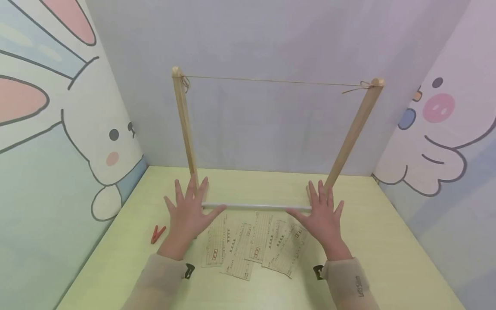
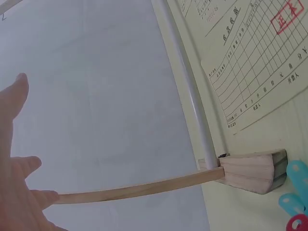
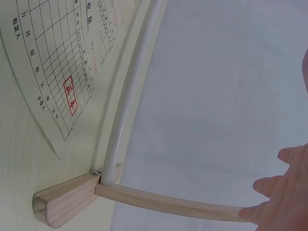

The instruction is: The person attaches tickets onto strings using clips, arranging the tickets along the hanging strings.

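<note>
Both hands hold nothing and have their fingers spread. The left hand [image 1: 190, 217] is over the left foot of a wooden frame, and the right hand [image 1: 320, 219] over its right foot. In the head view the frame's left post [image 1: 183, 116] and right post [image 1: 356, 129] stand upright, with a string [image 1: 271, 80] tied between their tops. A white rod [image 1: 255, 206] joins the posts low down. Several paper receipts [image 1: 236, 254], printed with grids and red stamps, lie overlapping between the forearms. Whether either hand touches the frame is unclear.
A red clothespin [image 1: 157, 234] lies on the table left of the left hand. Blue clips [image 2: 298, 178] and part of a red one [image 2: 297, 224] show at the left wrist view's edge. A grey wall [image 1: 263, 129] rises behind, with cartoon-printed panels [image 1: 77, 107] at the sides.
</note>
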### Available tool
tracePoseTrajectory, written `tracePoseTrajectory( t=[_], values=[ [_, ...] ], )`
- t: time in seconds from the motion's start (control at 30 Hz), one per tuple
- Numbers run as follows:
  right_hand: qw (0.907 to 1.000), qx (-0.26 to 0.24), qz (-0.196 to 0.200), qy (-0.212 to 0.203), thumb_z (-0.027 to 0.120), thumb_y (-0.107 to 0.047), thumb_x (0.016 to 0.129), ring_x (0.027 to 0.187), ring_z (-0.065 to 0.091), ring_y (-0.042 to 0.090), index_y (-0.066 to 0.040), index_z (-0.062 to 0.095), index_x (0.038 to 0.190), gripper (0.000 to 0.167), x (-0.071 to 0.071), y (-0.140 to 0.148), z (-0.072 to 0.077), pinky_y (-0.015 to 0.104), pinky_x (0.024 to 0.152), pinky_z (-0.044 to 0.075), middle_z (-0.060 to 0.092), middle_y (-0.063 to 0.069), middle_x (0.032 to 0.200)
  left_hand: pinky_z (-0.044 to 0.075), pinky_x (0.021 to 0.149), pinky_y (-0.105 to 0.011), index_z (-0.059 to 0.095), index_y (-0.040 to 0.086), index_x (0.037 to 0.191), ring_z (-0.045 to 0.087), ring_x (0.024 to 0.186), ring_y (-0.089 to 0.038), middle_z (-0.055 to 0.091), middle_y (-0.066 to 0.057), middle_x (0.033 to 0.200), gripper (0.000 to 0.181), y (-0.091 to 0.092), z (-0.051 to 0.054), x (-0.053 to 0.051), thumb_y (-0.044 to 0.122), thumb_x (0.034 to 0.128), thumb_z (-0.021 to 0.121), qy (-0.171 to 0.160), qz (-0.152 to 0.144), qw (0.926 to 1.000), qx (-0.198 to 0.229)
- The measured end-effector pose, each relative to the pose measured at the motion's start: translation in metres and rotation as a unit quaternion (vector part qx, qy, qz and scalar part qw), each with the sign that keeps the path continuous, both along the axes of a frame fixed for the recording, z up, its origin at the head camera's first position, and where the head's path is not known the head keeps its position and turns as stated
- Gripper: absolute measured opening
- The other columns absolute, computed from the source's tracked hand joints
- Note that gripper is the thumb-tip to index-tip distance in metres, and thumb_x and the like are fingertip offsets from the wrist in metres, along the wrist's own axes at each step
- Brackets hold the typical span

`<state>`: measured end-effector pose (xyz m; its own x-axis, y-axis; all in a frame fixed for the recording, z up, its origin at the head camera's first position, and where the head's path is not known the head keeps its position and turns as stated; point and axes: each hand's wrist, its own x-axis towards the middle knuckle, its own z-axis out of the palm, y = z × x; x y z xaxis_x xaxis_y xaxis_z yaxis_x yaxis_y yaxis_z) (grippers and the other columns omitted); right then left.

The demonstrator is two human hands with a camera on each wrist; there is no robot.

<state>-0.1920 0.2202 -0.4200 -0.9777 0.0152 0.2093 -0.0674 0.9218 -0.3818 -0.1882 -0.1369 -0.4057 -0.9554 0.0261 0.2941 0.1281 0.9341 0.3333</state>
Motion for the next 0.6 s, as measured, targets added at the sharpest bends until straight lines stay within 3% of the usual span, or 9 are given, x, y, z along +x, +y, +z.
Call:
tracePoseTrajectory(
  t=[0.23,0.4,0.47,0.6],
  values=[
    [0.9977,-0.067,-0.002,-0.002,0.061,-0.067,0.086,0.150,0.005,0.049,-0.011,0.008,0.160,0.107,-0.002,0.008,-0.005,0.073,0.113,0.006,0.009,0.020,0.166,0.013,0.106,-0.080,0.031,0.025,0.156,0.011,0.149,-0.051,0.021,-0.010,0.165,0.088,-0.008,-0.003,0.000,0.072,0.0858,0.054,0.006,0.004,0.9995,0.029],
    [0.9852,-0.163,-0.015,-0.051,0.057,-0.063,0.091,0.147,0.019,0.048,-0.011,0.007,0.160,0.100,0.003,0.012,-0.005,0.069,0.112,0.022,0.017,0.027,0.161,0.029,0.106,-0.072,0.044,0.014,0.148,0.028,0.144,-0.047,0.037,-0.014,0.158,0.072,-0.016,-0.006,0.003,0.059,0.0932,0.056,0.011,0.002,0.9948,0.102],
    [0.9784,-0.190,-0.025,-0.076,0.054,-0.065,0.092,0.147,0.019,0.048,-0.015,0.003,0.160,0.099,0.005,0.013,-0.005,0.071,0.111,0.023,0.016,0.028,0.161,0.032,0.107,-0.069,0.045,0.011,0.147,0.032,0.143,-0.045,0.039,-0.015,0.156,0.069,-0.020,-0.007,0.006,0.056,0.0959,0.053,-0.001,0.005,0.9916,0.129],
    [0.9703,-0.220,-0.033,-0.096,0.052,-0.063,0.094,0.148,0.017,0.047,-0.012,0.004,0.160,0.097,0.007,0.017,-0.009,0.068,0.114,0.020,0.015,0.026,0.163,0.034,0.109,-0.063,0.045,0.010,0.146,0.036,0.142,-0.042,0.043,-0.015,0.153,0.066,-0.027,-0.009,0.012,0.055,0.0989,0.049,-0.037,0.016,0.9846,0.170]
  ],
)
